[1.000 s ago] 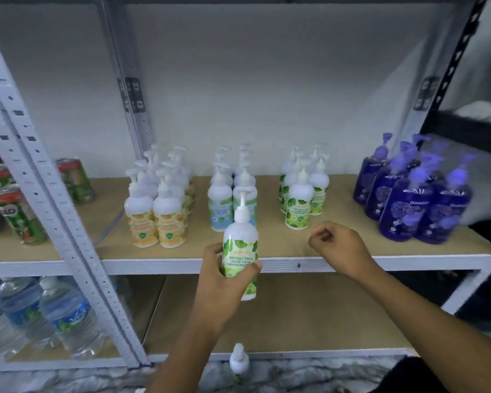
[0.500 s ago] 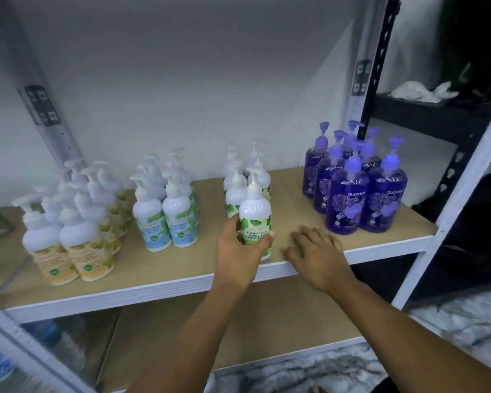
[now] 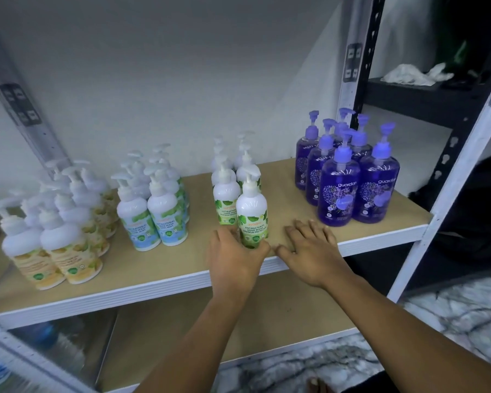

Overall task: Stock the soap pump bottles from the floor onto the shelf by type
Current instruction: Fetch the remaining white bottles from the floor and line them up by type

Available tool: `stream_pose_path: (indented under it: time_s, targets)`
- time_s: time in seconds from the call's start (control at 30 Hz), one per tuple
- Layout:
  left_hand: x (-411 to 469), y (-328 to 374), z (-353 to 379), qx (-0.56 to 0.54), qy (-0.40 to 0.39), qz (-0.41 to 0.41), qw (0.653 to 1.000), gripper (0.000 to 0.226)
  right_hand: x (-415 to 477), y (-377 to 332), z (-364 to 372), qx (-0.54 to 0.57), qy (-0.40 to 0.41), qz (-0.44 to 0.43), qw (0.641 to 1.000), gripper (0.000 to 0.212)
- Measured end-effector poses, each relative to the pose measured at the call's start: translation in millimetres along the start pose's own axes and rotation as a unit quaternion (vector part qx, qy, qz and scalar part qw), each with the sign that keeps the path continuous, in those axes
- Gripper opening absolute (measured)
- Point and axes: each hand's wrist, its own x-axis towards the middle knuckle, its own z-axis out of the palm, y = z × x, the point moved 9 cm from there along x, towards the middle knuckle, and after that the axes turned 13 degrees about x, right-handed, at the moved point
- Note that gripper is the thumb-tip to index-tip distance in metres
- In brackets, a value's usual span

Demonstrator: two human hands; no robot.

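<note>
Soap bottle (image 3: 251, 211), rounded white plastic, in left hand (image 3: 236, 259).

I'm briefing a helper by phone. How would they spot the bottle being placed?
On the tan shelf, find the third cluster from the left: white bottles with green leaf labels. It is the frontmost one, the only bottle the left hand grips.

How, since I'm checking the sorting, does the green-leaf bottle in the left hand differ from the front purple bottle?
The green-leaf bottle is opaque white with a white pump; the front purple bottle is see-through purple with a purple pump. The green-leaf bottle is slimmer, the purple one broader. The left hand grips the green-leaf bottle; the purple one stands untouched. Both stand upright on the shelf.
</note>
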Motion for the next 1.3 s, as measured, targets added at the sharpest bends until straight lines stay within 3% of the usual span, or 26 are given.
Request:
stream_pose_path:
  time_s: [0.43,0.7,1.3]
  targets:
    - [21,19,20,0.137,0.027,-0.067,0.988,0.053,0,1,0,0.017,-0.002,0.006,1.0,0.065]
    - [24,22,28,0.144,0.061,-0.073,0.985,0.045,1,2,0,0.017,0.008,0.0,1.0,0.065]
    - [29,20,35,0.186,0.059,-0.081,0.978,0.034,0,2,-2,0.023,0.014,-0.008,1.0,0.065]
